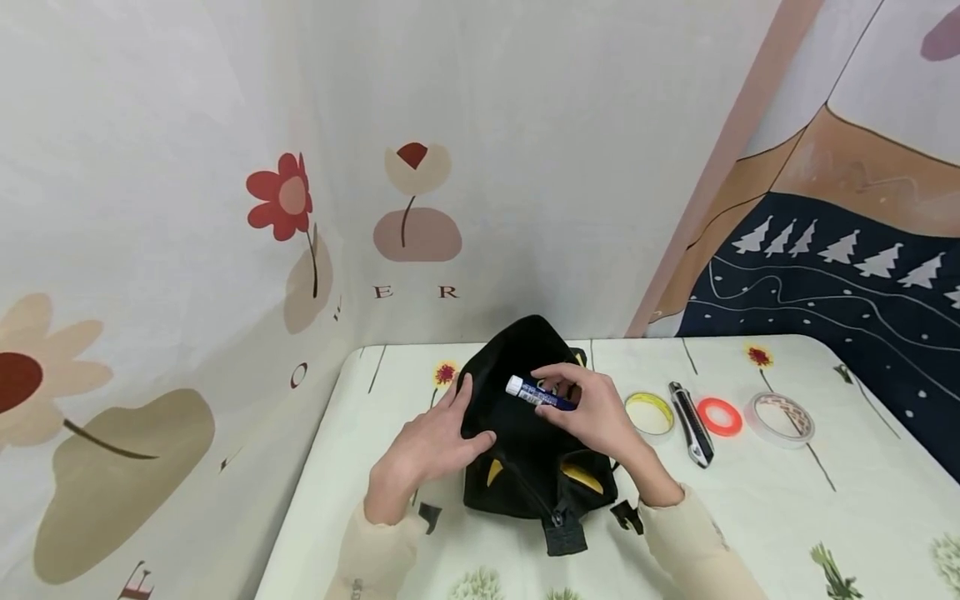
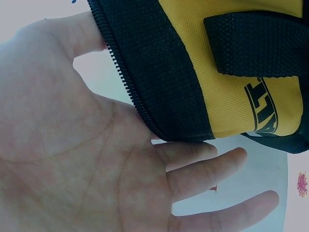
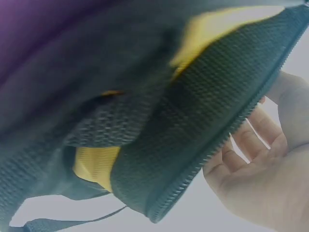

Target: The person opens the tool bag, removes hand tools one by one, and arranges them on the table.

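Bright, diffuse light leaves the head view crisp, with faint shadows on the floral tablecloth beside the zippered bag, while glare bleaches the left hand along its upper edge in the left wrist view, and the right wrist view is hazy, blurred, purple-tinged at upper left.

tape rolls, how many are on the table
3. From left to right, beside the bag: a yellow roll, a red-orange roll just past the cutter knife, and a pale roll. Any inside the bag would be hidden.
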A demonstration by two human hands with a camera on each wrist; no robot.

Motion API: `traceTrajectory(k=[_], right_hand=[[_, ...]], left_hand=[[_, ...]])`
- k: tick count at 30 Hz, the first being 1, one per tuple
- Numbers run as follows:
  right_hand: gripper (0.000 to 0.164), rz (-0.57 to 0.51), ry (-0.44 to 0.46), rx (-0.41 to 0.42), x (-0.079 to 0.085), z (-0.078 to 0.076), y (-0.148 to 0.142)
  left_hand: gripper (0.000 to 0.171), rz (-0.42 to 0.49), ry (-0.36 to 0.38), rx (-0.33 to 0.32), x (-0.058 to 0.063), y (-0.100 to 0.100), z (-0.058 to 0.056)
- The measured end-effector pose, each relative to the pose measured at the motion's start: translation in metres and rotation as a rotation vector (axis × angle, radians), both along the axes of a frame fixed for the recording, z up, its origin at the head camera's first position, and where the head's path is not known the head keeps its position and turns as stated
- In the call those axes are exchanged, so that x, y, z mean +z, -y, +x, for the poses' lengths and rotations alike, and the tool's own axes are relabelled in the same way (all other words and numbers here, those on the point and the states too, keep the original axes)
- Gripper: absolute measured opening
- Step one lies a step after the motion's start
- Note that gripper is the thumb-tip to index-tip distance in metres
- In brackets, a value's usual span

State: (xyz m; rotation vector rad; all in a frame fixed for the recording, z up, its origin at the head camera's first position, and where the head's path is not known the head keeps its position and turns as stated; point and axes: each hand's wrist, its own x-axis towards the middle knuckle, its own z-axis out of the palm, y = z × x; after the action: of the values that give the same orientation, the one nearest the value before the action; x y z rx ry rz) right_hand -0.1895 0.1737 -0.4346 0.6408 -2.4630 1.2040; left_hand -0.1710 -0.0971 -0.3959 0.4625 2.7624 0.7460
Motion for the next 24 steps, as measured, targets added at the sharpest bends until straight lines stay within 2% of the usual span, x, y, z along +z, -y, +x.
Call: traceTrajectory(k=[12, 18, 24], right_hand=[[0.049, -0.027, -0.038, -0.046, 0.018, 0.011, -0.014], [0.049, -0.039, -0.056, -0.126, 0.034, 0.02, -0.031], [0.05, -0.056, -0.081, -0.208, 0.046, 0.027, -0.053]], left_hand=[[0.096, 0.008, 0.011, 0.004, -0.001, -0.001, -0.001], [0.096, 0.032, 0.035, 0.001, -0.002, 0.001, 0.001], [0.096, 0.044, 0.024, -0.012, -0.001, -0.001, 0.0]])
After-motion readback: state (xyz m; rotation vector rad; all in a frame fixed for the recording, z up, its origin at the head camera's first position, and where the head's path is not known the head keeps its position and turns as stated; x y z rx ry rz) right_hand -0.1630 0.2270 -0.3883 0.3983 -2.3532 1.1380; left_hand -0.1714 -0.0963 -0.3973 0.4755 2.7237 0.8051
